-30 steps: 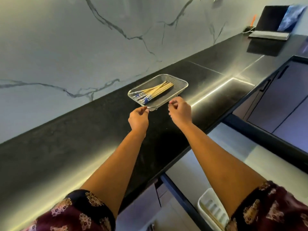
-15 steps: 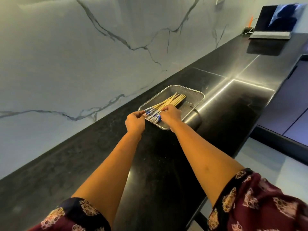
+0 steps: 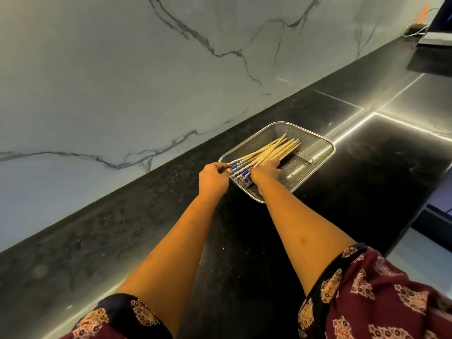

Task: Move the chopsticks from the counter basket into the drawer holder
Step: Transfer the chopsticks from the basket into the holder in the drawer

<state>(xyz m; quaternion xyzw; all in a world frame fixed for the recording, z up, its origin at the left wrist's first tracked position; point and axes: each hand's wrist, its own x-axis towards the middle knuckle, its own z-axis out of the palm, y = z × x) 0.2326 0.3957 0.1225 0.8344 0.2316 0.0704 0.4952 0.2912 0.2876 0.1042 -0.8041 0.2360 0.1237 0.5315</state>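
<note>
A metal mesh basket (image 3: 318,145) sits on the black counter near the marble wall. In it lie several wooden chopsticks (image 3: 274,150) with blue patterned ends that point toward me. My left hand (image 3: 212,178) pinches the blue ends at the basket's near left corner. My right hand (image 3: 265,171) lies inside the basket over the middle of the bundle, fingers curled onto the sticks. The drawer and its holder are out of view.
The black counter (image 3: 171,241) runs along a white marble wall (image 3: 122,81). At the far right stand a laptop (image 3: 435,37) and an orange-tipped item with a cable (image 3: 419,23). The counter's front edge and a pale floor (image 3: 420,255) show at right.
Both hands reached from the basket's near rim into it and closed on the chopsticks. My view swung left, so the open drawer below dropped out of sight.
</note>
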